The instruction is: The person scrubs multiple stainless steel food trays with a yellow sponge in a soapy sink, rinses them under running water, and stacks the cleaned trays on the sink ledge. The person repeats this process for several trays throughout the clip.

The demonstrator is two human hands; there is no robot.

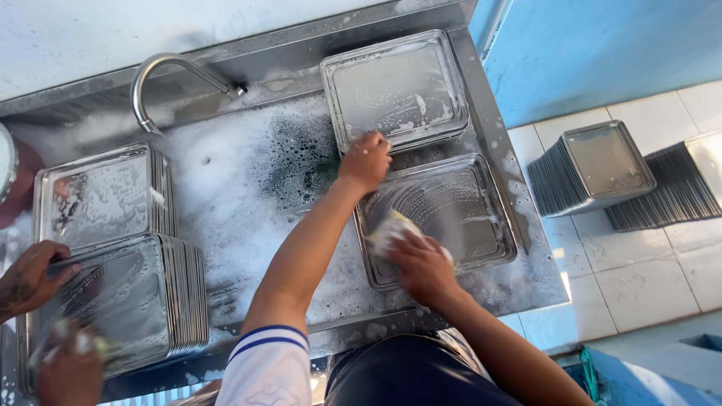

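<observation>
A soapy steel tray (459,210) lies flat at the right end of the foam-covered steel sink (248,180). My left hand (365,161) grips the tray's far left corner. My right hand (423,265) presses a yellow-white sponge (391,229) onto the tray's near left part. Just beyond it lie a couple of stacked, soap-streaked trays (395,86), bottoms up.
Two tall stacks of steel trays (113,248) stand at the sink's left, where another person's hands (30,280) work on the near stack. A curved faucet (162,71) rises at the back. More tray stacks (594,165) sit on the tiled floor at right, by a blue wall.
</observation>
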